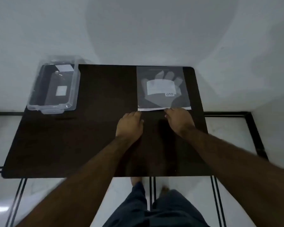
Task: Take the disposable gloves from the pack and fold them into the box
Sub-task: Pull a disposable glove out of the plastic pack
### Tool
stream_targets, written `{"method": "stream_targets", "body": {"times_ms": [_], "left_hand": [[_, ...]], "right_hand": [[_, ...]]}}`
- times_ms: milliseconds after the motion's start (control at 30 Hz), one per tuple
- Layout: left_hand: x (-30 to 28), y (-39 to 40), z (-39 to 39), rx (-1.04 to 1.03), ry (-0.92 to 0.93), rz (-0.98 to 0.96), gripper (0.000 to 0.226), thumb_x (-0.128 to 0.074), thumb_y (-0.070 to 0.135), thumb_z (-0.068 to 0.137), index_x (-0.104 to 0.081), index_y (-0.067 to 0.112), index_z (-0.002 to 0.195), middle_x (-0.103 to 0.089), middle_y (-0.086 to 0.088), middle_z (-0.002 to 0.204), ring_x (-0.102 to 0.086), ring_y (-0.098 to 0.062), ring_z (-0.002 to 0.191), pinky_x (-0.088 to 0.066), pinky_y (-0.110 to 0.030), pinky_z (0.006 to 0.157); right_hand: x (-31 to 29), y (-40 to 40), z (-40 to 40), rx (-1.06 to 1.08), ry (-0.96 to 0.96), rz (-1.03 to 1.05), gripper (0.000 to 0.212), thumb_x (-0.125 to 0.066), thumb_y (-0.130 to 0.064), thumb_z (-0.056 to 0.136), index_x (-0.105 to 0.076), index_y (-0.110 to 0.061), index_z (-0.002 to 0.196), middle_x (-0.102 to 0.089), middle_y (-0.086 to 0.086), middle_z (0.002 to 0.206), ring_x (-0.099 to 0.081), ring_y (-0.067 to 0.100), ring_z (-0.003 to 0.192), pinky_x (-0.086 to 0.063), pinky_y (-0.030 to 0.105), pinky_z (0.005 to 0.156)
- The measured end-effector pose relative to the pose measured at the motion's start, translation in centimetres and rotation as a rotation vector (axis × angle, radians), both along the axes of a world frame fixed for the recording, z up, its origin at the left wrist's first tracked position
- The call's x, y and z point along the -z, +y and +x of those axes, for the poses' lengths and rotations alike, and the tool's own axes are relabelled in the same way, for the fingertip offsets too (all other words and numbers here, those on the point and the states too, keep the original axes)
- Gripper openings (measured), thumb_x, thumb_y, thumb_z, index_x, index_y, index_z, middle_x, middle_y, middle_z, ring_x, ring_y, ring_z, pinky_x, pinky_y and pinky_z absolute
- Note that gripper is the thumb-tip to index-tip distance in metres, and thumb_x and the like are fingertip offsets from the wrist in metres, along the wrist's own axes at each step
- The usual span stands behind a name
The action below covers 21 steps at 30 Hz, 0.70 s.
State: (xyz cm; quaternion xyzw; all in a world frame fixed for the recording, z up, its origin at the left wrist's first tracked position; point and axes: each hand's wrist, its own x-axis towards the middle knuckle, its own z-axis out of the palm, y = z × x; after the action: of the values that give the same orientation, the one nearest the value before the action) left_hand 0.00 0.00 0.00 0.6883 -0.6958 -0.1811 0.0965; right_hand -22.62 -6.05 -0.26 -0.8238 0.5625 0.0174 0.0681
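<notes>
A flat clear pack of disposable gloves (162, 86) lies on the far right part of the dark table (88, 136), with a white label and glove shapes showing through it. My left hand (129, 124) rests at the pack's near left corner, fingers curled down. At the pack's near edge, right of the middle, my right hand (179, 120) has its fingertips touching the white strip. Whether either hand pinches the edge is hidden by the fingers. An open clear plastic box (53, 86) stands at the table's far left corner, away from both hands.
A white wall rises straight behind the table. The box hangs slightly over the table's left edge. White floor tiles with black lines show below, along with my dark trousers (154, 210) and bare feet at the table's near edge.
</notes>
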Motion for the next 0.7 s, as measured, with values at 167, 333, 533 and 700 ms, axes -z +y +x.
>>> {"method": "stream_targets", "body": {"times_ms": [167, 333, 533, 700], "left_hand": [[1.5, -3.1, -1.7, -0.041, 0.021, 0.085, 0.021, -0.056, 0.031, 0.105, -0.064, 0.018, 0.119, -0.071, -0.003, 0.116, -0.062, -0.024, 0.104, -0.054, -0.042, 0.088], [1.7, -5.0, -3.1, -0.072, 0.032, 0.106, 0.032, -0.057, 0.031, 0.106, -0.064, 0.017, 0.134, -0.071, -0.004, 0.125, -0.062, -0.024, 0.112, -0.052, -0.040, 0.093], [2.7, -5.1, -5.7, -0.070, 0.025, 0.094, 0.027, -0.058, 0.030, 0.104, -0.067, 0.017, 0.126, -0.073, -0.002, 0.119, -0.064, -0.024, 0.110, -0.053, -0.042, 0.093], [4.1, -4.7, -7.1, -0.033, 0.007, 0.092, 0.039, -0.059, 0.030, 0.102, -0.064, 0.016, 0.138, -0.068, -0.004, 0.136, -0.061, -0.026, 0.124, -0.050, -0.042, 0.102]], "right_hand": [[1.7, -5.4, -0.5, -0.053, 0.023, 0.123, 0.030, -0.053, -0.028, 0.108, -0.065, -0.015, 0.132, -0.069, 0.008, 0.124, -0.063, 0.027, 0.113, -0.053, 0.045, 0.099], [2.8, -8.1, -1.4, -0.216, 0.081, 0.220, 0.027, -0.051, -0.031, 0.109, -0.068, -0.016, 0.122, -0.068, 0.007, 0.118, -0.062, 0.025, 0.109, -0.053, 0.043, 0.097], [3.8, -9.1, -2.5, -0.296, 0.041, 0.241, 0.022, -0.052, -0.022, 0.107, -0.067, -0.016, 0.123, -0.068, 0.009, 0.121, -0.064, 0.026, 0.110, -0.055, 0.043, 0.099], [4.3, -10.1, -2.7, -0.258, -0.026, 0.227, 0.024, -0.049, -0.020, 0.109, -0.068, -0.016, 0.122, -0.069, 0.008, 0.121, -0.063, 0.025, 0.111, -0.053, 0.041, 0.097]]}}
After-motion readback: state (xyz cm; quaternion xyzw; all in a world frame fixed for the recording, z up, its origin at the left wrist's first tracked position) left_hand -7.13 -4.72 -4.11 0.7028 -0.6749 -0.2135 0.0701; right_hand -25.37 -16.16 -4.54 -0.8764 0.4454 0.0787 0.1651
